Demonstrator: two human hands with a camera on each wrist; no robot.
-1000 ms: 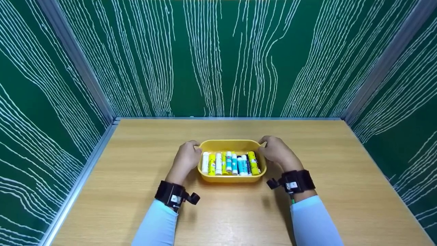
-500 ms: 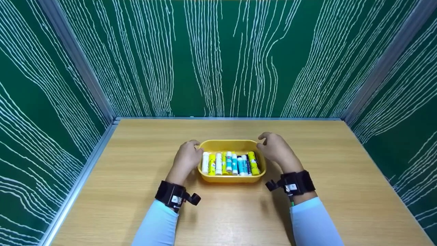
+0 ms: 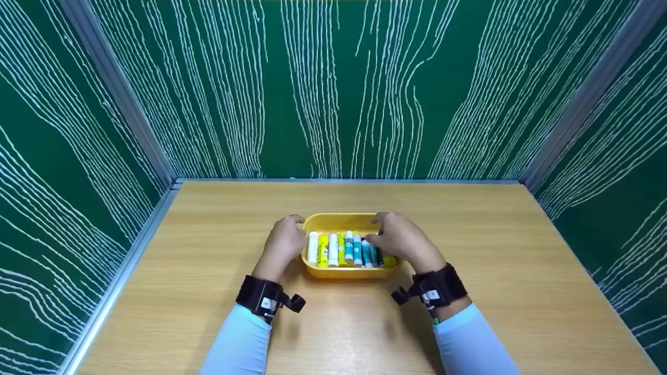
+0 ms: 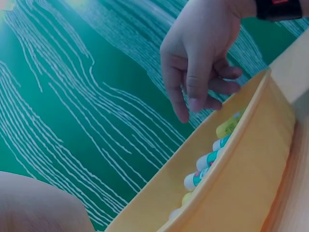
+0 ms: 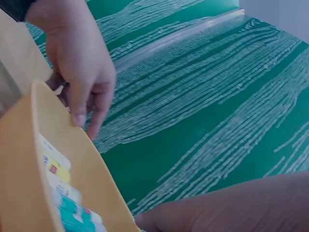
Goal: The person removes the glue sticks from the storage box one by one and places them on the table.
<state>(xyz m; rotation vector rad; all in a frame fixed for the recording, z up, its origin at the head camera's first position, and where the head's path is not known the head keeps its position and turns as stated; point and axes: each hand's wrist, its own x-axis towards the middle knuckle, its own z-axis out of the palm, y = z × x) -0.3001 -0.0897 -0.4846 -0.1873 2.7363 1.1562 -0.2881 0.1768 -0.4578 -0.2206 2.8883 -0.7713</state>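
Note:
A yellow plastic tub (image 3: 338, 273) sits on the table, with several glue sticks (image 3: 333, 250) in white, yellow and teal lying side by side in it. At the tub's left end, my left hand (image 3: 283, 240) holds the rim; the right wrist view shows its thumb (image 5: 78, 119) on the edge and other fingers outside. My right hand (image 3: 409, 240) hovers over the right end of the tub, hiding the glue sticks there in the head view. In the left wrist view, its fingers (image 4: 193, 89) hang loosely bent above the glue sticks, holding nothing.
The wooden table (image 3: 333, 333) extends around the tub on all sides. Green panels (image 3: 292, 94) with white wavy lines stand at the back and sides, joined by grey metal posts (image 3: 120, 94). A black band (image 3: 440, 286) with a small camera circles each wrist.
My right hand has come off the tub's right rim and moved left over the glue sticks. The left hand and the tub stay nearly where they were.

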